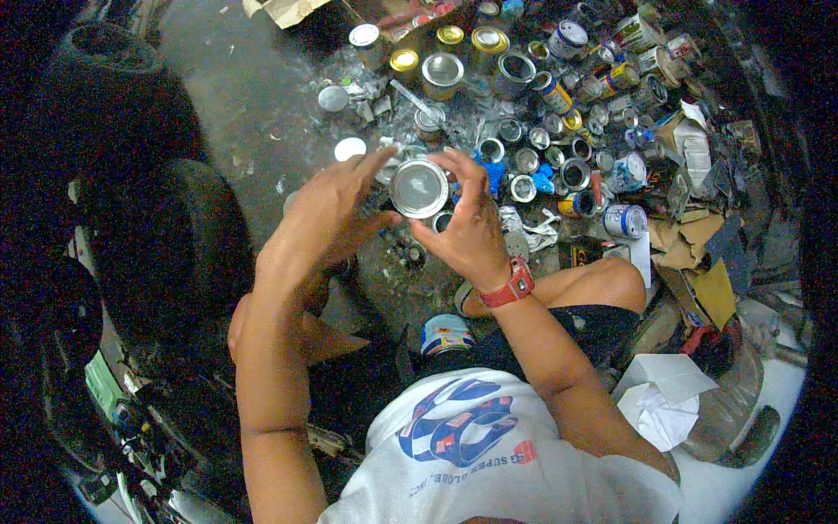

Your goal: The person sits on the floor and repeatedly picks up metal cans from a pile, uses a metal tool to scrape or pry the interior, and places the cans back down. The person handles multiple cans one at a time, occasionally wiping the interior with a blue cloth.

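Head view, round can: I have the silver-rimmed can (419, 189) between the two hands, raised in front of the person's chest, its round top facing up to my camera.
Right hand: I see the right hand (471, 210) pinching the can from its right side, fingers bent at the far edge and thumb at the near one.
Left hand: on my feed the left hand (327, 210) is spread, thumb well apart from the fingers, just beside the can's left edge; I cannot tell whether it touches.
Right wrist: a red watch (517, 281) is strapped there.
Beyond the left fingers: I make out a white disc (350, 149).
Beyond the can: a flat stick (410, 96) slants down to a smaller can (429, 125), near a wide can (443, 75) with a silver rim.
Farther off: a yellow-topped can (404, 60) stands on the dark, stained floor (218, 52).
To the right: I count many tins in a loose crowd, with a blue crumpled piece (542, 179) among them and torn cardboard (698, 240) past them.
Close to the body: a blue-and-white can (447, 334) sits between the legs, just ahead of the white shirt (375, 472).
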`<state>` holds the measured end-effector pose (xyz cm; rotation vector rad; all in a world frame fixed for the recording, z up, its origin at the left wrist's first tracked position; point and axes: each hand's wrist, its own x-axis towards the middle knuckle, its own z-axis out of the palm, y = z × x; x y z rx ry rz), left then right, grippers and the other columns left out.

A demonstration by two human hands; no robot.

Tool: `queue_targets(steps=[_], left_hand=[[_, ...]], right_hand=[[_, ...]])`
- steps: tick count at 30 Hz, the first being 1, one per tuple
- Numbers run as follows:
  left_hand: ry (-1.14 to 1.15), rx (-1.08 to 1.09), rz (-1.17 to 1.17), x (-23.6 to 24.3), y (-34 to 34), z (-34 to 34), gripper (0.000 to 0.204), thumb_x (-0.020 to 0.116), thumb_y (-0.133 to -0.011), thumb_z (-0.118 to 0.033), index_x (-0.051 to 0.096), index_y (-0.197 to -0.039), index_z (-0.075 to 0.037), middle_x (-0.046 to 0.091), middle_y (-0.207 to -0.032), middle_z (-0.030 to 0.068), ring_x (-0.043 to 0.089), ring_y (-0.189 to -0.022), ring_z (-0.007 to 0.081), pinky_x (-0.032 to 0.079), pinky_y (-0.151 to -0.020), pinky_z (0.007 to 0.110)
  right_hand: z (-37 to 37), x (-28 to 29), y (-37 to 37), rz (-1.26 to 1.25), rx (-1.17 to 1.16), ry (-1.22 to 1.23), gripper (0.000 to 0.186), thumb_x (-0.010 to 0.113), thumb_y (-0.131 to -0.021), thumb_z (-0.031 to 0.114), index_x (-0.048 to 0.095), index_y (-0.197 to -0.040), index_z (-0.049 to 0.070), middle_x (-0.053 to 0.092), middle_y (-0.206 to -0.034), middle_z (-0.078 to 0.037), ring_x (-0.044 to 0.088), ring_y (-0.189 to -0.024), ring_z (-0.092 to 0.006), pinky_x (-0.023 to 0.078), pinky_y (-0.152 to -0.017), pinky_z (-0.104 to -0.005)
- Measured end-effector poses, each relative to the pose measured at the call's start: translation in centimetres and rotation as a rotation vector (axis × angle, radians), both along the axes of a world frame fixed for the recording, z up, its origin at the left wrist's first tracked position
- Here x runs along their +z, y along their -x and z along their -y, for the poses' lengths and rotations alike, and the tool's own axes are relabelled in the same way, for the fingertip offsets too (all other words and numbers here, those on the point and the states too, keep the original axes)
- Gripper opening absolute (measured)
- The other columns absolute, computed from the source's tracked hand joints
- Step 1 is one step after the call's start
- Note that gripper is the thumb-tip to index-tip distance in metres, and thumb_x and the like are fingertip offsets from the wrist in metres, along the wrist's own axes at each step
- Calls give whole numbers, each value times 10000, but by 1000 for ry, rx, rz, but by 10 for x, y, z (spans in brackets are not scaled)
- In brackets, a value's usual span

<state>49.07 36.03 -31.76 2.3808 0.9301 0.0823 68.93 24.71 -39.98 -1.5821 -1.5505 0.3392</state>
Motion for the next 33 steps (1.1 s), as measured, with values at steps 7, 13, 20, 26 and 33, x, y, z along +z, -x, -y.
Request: queue_targets(steps=[7,13,20,26,33], left_hand=[[145,-136,165,5,-21,-1,925,967,-758,-156,535,-1573,-92,710,-1425,214,689,-1296,432,566,-1084,518],[125,-109,153,-14,-13,-6,937,974,-738,-145,547,-1571,-124,725,-1406,210,691,-1288,441,570,-1081,514],[-72,-10,-131,-2,19,-2,838,945,-791,-159,578,-1543,-107,698,-1435,229,665,-1302,457,551,-1107,517],[-74,44,-44,16,20,17,801,909,-825,-123,572,-1550,-78,676,-1468,235,645,-1349,440,534,-1143,494],[-8,63,-131,13,14,5,804,904,-856,-146,556,-1579,-90,670,-1490,224,643,-1361,434,528,-1146,490]], right_hand=[[18,5,-5,-30,-15,18,1010,967,-767,138,355,-1561,17,594,-1527,-194,590,-1405,-377,460,-1213,-475],[28,4,-2,-160,-53,64,1040,979,-788,155,323,-1585,30,677,-1425,-211,670,-1334,-347,504,-1172,-453],[43,-22,-24,-227,-191,359,900,989,-813,299,495,-1533,82,771,-1223,-186,775,-1105,-307,613,-965,-419],[54,-18,-50,9,-297,246,900,998,-809,346,516,-1511,53,740,-1269,-187,755,-1122,-293,597,-975,-408],[81,95,-169,-319,-330,-214,928,964,-818,86,457,-1595,57,679,-1409,-140,675,-1287,-226,581,-1084,-394]])
